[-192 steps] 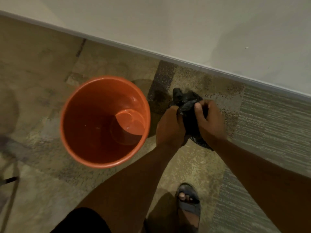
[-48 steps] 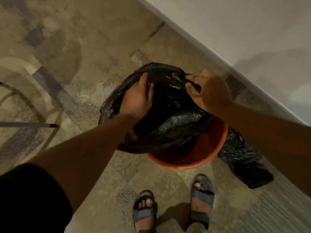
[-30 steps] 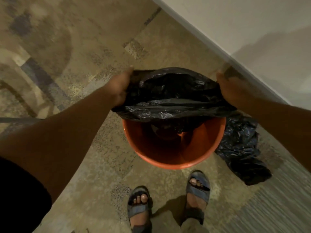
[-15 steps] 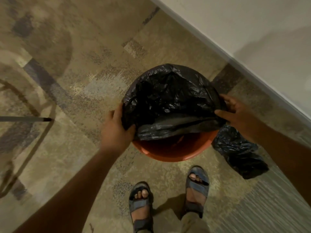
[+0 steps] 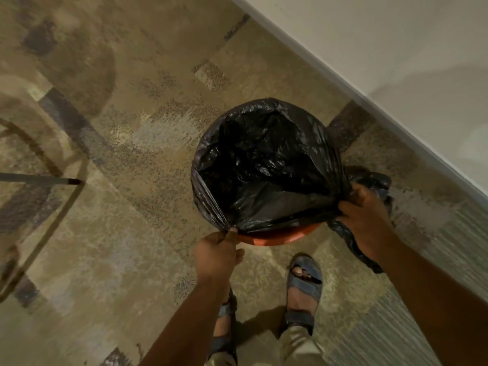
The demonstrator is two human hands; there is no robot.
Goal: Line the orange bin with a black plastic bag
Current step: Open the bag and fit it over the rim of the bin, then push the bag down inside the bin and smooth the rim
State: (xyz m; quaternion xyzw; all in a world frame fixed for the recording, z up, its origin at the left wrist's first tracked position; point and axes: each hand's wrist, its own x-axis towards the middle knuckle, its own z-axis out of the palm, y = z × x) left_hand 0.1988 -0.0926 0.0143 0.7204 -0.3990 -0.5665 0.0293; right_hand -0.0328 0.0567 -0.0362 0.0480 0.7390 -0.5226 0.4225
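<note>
The black plastic bag [image 5: 264,165] is spread over the orange bin [image 5: 280,236], covering its far and side rim and hanging down inside. Only a thin strip of orange rim shows at the near edge. My left hand [image 5: 217,253] pinches the bag's edge at the near-left of the rim. My right hand [image 5: 365,220] grips the bag's edge at the near-right of the rim.
A second crumpled black bag [image 5: 375,186] lies on the carpet right of the bin, partly behind my right hand. A white wall [image 5: 396,48] runs diagonally at upper right. A thin dark rod [image 5: 39,178] pokes in from the left. My sandalled feet [image 5: 305,283] stand just before the bin.
Both hands have slid along the rim toward me, pulling the bag's edge down. More of the bin is covered and the bag's mouth is wider.
</note>
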